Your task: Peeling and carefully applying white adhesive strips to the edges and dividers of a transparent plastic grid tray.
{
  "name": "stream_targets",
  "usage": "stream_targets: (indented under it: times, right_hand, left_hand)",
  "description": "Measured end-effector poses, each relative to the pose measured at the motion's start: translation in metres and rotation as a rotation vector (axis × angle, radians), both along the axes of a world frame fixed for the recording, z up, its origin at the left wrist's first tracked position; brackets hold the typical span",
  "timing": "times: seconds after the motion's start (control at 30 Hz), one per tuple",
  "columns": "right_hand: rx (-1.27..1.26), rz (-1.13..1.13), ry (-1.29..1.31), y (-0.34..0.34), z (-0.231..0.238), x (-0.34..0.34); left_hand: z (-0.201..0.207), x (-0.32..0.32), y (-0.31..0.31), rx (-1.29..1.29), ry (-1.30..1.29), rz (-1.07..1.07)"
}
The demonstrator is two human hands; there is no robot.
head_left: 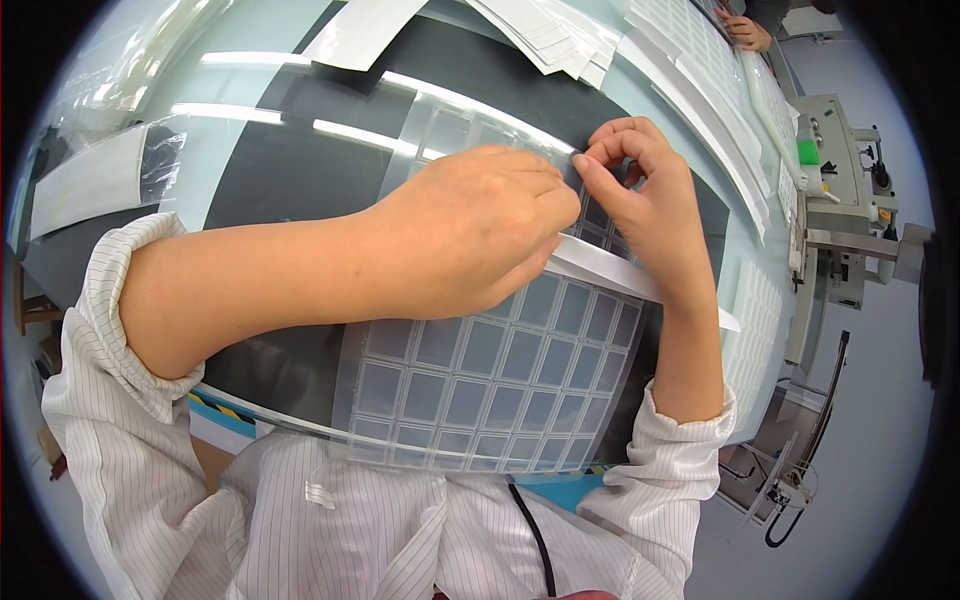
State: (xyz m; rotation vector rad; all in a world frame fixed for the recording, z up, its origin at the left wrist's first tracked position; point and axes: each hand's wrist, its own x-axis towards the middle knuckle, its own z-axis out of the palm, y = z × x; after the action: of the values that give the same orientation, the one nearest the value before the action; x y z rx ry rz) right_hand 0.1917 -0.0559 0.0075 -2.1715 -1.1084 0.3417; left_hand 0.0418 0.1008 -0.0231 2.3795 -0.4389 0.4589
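Note:
A clear plastic sheet [520,355] with rows of rectangular pockets lies on a black mat, its front part reaching the table edge. Over its middle, my left hand [490,225] is closed with fingers curled down; its fingertips, and anything in them, are hidden. Just to the right, my right hand [645,185] pinches thumb and forefinger together. Something small and dark shows at those tips, too small to name. Under both hands a white strip [605,268] runs across the sheet. More pockets are visible beyond my left hand.
White paper sheets [545,35] lie at the far side of the black mat [290,180]. Clear film [120,70] and a white sheet [88,185] are at left. White trays [690,45] line the right side, near another person's hand [745,32]. A machine [835,200] stands beyond.

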Motion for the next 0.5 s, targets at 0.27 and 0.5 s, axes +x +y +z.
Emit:
stream_targets:
  times: [0.27, 0.5]
  right_hand:
    - [0.085, 0.029, 0.181, -0.008, -0.004, 0.008]
    - [0.088, 0.077, 0.24, -0.008, -0.01, 0.006]
  left_hand:
    - [-0.002, 0.0, 0.0, 0.009, -0.011, 0.011]
    - [-0.002, -0.003, 0.001, 0.033, -0.025, -0.017]
